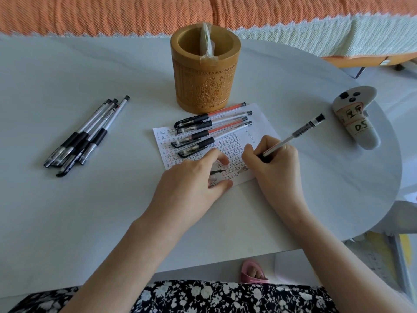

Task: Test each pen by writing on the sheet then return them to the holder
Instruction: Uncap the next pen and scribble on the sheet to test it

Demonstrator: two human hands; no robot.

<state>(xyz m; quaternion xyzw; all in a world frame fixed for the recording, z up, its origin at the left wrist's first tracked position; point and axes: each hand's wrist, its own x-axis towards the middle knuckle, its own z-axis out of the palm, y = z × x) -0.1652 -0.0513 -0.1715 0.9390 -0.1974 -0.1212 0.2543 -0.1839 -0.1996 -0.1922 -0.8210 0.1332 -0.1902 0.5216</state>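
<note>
Right fingers (248, 152) grip a clear black-ended pen (297, 132); left fingers (222, 158) pinch its cap (216, 172).

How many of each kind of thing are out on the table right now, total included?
Sheet: 1
Capped pens on the sheet: 4
Piled pens at left: 4
Uncapped pen in the right hand: 1
Pen cap in the left hand: 1
Holder: 1
Packet in the holder: 1
Controller: 1
Total: 14
</note>
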